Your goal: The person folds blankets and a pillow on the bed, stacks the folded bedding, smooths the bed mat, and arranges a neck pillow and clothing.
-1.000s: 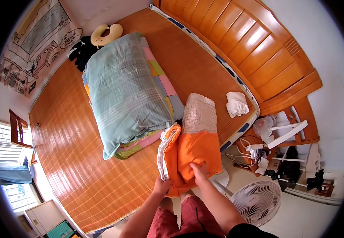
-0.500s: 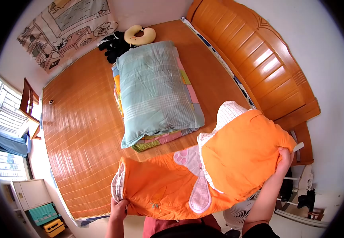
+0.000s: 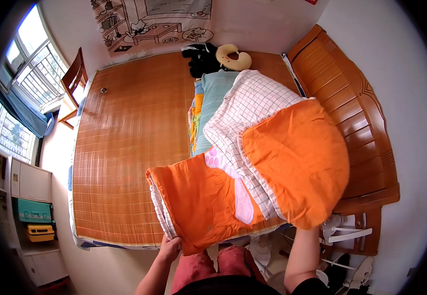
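Observation:
An orange quilt (image 3: pixel 297 157) with a white checked lining and pink patches hangs spread in front of me, over the near side of the bed. My left hand (image 3: pixel 171 246) is closed on its lower left corner. My right hand (image 3: pixel 306 231) is at the quilt's lower right edge, its fingers hidden behind the orange cloth. Behind the quilt, a green-blue pillow (image 3: pixel 213 93) lies on folded colourful bedding (image 3: pixel 196 108), both largely covered from view.
The bed's brown mat (image 3: pixel 125 147) stretches left. Black cloth (image 3: pixel 202 60) and a yellow neck pillow (image 3: pixel 234 58) lie at the back. A wooden headboard (image 3: pixel 356 123) stands right, a chair (image 3: pixel 74 83) left, and a white fan (image 3: pixel 277 280) near my right forearm.
The orange quilt has gone from a folded bundle to spread out, raised, and now covers most of the pillow from view. My hands moved apart, and the head view has turned left.

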`<state>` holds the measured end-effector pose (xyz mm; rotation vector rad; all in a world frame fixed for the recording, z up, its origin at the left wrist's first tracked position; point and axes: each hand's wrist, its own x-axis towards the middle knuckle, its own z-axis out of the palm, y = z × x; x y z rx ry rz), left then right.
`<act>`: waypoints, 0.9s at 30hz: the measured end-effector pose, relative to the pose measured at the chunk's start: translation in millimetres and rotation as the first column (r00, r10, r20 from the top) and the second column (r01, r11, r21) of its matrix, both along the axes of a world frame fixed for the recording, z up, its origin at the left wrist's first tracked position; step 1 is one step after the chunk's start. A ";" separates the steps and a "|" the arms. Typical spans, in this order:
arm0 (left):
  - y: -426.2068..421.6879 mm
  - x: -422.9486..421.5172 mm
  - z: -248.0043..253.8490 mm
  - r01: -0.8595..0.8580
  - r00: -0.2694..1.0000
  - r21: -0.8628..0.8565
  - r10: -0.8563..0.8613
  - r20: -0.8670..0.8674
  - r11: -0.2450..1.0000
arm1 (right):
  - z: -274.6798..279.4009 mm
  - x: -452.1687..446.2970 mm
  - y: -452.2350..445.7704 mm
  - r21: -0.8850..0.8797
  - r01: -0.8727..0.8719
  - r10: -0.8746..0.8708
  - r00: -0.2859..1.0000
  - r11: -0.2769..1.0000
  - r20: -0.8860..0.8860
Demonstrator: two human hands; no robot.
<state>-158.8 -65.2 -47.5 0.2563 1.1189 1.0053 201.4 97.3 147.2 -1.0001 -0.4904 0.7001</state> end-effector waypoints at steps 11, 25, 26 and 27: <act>45.7 46.0 -42.7 -0.211 0.967 -0.091 0.221 0.126 0.973 | -146.4 -97.2 68.4 -0.227 -0.518 0.253 0.697 0.825 -0.670; 21.5 15.9 51.1 -0.288 0.651 -0.050 0.234 0.722 0.956 | -210.2 -158.8 -103.8 -0.302 -0.901 0.513 0.427 0.312 -0.745; 19.4 16.8 46.6 -0.255 0.609 -0.109 0.247 0.754 0.961 | -219.6 -156.4 -104.5 -0.385 -0.883 0.647 0.462 0.269 -0.607; 21.5 20.9 38.1 -0.228 0.790 -0.238 0.323 0.522 0.944 | -209.9 -158.4 -101.5 -0.405 -0.841 0.709 0.528 0.359 -0.467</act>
